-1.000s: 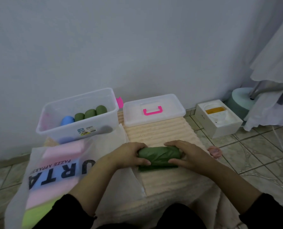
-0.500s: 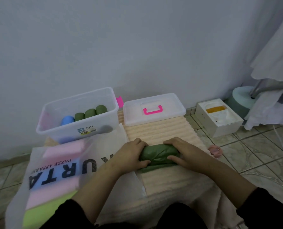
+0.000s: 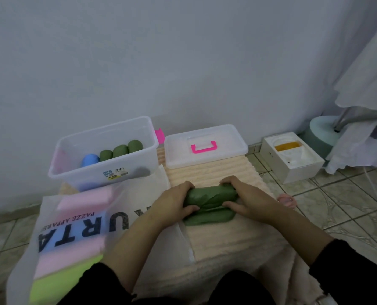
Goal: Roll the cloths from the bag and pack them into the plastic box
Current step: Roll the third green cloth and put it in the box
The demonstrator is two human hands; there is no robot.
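Note:
A green cloth (image 3: 209,198) lies half rolled on the ribbed beige mat (image 3: 216,172), its flat tail still showing toward me. My left hand (image 3: 172,202) grips the roll's left end and my right hand (image 3: 244,198) grips its right end, fingers curled over the top. The clear plastic box (image 3: 77,172) stands at the back left and holds one blue roll (image 3: 90,159) and three green rolls (image 3: 120,150). A translucent white bag (image 3: 73,227) lies at the left with pink, blue and lime folded cloths inside.
The box's clear lid (image 3: 205,146) with a pink handle lies behind the mat. A white carton (image 3: 292,158) sits on the tiled floor at the right, near a teal stand base (image 3: 321,130) and hanging white fabric. A small pink object (image 3: 286,200) lies beside my right wrist.
Both hands have rolled the green cloth a little further away from me, toward the lid. The roll is thicker and its flat tail now trails behind it.

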